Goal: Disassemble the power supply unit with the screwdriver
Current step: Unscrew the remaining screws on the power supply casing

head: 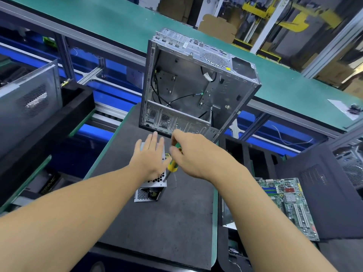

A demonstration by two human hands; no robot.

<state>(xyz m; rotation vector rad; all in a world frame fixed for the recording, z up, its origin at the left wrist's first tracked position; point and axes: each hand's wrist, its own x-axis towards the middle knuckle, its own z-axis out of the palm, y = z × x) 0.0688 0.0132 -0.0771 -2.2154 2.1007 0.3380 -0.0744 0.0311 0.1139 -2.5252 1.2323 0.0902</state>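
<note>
Desk (pixel 157 228): dark grey top with a green rim, carrying the work.
Power supply unit (pixel 150 193): small silver box with perforated faces, lying on the desk about midway between the left and right edges, nearer the far edge than the near one. Top face mostly hidden.
Left hand (pixel 151 154): laid flat on top of the unit, fingers straight and nearly together, pointing toward the far edge. Pressing or merely resting, cannot tell.
Screwdriver (pixel 172 166): green and yellow handle, tilted, with the shaft slanting down and to the left. Tip at the unit's top face by its near right corner, beside the honeycomb vent.
Right hand (pixel 194 154): fingers curled round the screwdriver handle, just right of the left hand, raised above the desk.
Computer case (pixel 196 85): open bare-metal shell standing at the desk's far edge, with a few loose black cables inside.
Motherboard (pixel 288 205): green board beyond the desk's right edge, lying on a black surface.
Side panel (pixel 29 99): grey sheet with a vent grille, beyond the left edge.
Conveyor belt (pixel 98 22): green, running behind the far edge.
</note>
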